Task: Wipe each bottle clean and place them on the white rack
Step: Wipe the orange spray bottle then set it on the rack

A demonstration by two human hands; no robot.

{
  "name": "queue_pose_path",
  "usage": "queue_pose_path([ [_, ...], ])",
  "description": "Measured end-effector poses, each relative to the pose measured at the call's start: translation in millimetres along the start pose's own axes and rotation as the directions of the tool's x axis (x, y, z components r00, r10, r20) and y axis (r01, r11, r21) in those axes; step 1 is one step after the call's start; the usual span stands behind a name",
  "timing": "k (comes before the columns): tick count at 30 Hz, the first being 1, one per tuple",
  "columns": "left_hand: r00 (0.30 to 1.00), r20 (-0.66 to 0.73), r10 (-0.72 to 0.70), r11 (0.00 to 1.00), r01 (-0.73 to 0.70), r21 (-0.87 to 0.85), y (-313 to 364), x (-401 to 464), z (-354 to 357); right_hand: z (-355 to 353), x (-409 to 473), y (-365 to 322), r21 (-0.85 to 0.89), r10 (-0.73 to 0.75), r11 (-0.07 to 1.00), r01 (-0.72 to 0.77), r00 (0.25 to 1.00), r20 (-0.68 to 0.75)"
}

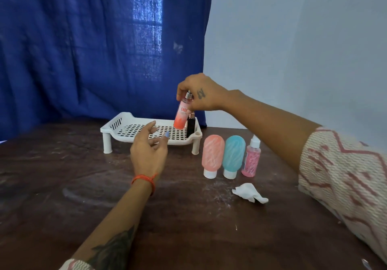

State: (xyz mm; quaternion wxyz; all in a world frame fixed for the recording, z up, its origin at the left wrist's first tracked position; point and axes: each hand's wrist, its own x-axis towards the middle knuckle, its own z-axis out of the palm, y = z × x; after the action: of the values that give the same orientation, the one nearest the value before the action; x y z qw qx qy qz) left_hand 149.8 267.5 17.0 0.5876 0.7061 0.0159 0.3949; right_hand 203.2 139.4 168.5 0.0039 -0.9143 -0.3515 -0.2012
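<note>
Five bottles in all: one stands on the rack, one is in hand over it, three wait on the surface.
Rack: the white rack (134, 132) sits on short legs at about 11 o'clock from the middle of the surface (62, 186), its slotted floor mostly bare.
Placed: a black bottle (191, 126) stands upright in the rack's 3 o'clock corner, so it counts as done.
In hand: the right hand (199, 92) pinches an orange spray bottle (181, 114) by its silver neck, fingers curled round the top; the bottle hangs tilted just above the rack floor, right beside the black one, not yet set down.
Left hand: the left hand (149, 150) hovers in front of the rack with fingers loosely spread, holding nothing.
Waiting: a pink tube (212, 157), a blue tube (232, 156) and a small pink spray bottle (250, 158) stand in a close row at 3 o'clock from the rack, on the surface; white scribbled marks show on all three, so they look unwiped.
Cloth: a crumpled white wipe (249, 192) lies on the surface at 6 o'clock from that row, untouched by either hand.
Progress: judged at under halfway; the second bottle is about to land, and three still need wiping and placing.
</note>
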Motion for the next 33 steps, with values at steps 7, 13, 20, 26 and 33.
queue_pose_path([
  [7,1.0,-0.001,-0.016,1.0,0.016,0.009,-12,1,10,38,40,12,-0.128,0.036,0.992,-0.02,0.992,0.118],
  [13,0.999,0.047,-0.008,1.0,0.007,0.024,-17,-1,17,58,52,23,-0.153,0.075,0.987,-0.05,0.983,0.167],
  [20,0.998,0.053,-0.016,0.999,0.014,0.045,-21,0,18,75,58,27,-0.175,0.064,0.984,-0.031,0.981,0.181],
  [26,0.998,0.066,-0.026,0.998,0.022,0.061,-21,1,18,82,62,29,-0.153,0.068,0.987,-0.04,0.981,0.182],
  [33,0.997,0.073,-0.022,0.997,0.017,0.07,-22,1,18,82,64,32,-0.146,0.027,0.989,0.004,0.977,0.21],
])
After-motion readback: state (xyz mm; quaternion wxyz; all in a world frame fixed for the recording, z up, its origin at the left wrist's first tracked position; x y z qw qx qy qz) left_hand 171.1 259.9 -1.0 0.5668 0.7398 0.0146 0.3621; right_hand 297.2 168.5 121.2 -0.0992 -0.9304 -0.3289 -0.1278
